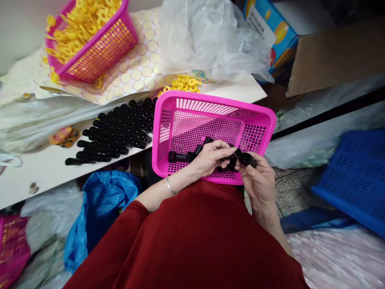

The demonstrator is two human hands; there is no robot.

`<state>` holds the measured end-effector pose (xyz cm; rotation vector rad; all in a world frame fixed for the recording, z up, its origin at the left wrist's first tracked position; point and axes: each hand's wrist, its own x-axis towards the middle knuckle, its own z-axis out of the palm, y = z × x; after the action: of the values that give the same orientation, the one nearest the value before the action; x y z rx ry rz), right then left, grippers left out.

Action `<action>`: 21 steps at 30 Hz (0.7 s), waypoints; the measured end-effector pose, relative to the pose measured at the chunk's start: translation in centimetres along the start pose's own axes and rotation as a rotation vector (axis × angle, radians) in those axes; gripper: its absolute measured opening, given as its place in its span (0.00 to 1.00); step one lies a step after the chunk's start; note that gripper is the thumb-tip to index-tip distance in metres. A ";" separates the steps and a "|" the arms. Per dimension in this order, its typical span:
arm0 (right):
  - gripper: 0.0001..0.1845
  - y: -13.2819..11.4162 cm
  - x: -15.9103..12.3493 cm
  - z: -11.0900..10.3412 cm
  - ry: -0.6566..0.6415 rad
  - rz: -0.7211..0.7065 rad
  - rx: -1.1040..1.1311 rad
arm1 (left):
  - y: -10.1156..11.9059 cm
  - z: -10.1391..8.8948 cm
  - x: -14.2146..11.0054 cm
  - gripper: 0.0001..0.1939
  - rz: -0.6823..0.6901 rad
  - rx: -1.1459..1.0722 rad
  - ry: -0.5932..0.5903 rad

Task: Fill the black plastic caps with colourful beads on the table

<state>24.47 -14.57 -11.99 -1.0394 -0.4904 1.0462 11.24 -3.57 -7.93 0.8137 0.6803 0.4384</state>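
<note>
A pink plastic basket (214, 98) rests at my lap, with several black plastic tubes (180, 157) lying in its bottom. Over its near right part, my right hand (259, 176) grips a black plastic tube (245, 159), its round hollow end facing up. My left hand (214, 157) is closed in a pinch right beside that tube's end. A thin sliver shows at its fingertips, too small to name. Left of the basket, many similar black tubes (117, 128) stand packed in rows on the white table (45, 172).
A second pink basket (99, 56) full of yellow ring pieces (87, 24) sits on sticker sheets (140, 72). Loose yellow rings (183, 83), clear plastic bags (210, 36) and an open carton (270, 28) lie behind. A blue crate (355, 180) stands right, a blue sack (102, 204) left.
</note>
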 end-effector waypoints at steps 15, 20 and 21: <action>0.21 1.7 0.1 2.8 -0.190 0.153 -0.109 | 0.6 -4.1 -4.3 0.20 0.499 0.967 -0.080; 0.24 1.8 0.0 6.1 -0.507 0.243 -0.208 | 1.8 -5.7 -9.5 0.16 0.631 0.871 0.116; 0.24 1.6 0.1 6.4 -0.539 0.256 -0.255 | 2.2 -6.2 -10.9 0.15 0.672 0.849 0.239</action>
<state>18.92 -11.38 -10.45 -1.0562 -0.9641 1.5327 -1.05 -5.51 -5.14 1.8366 0.8125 0.8836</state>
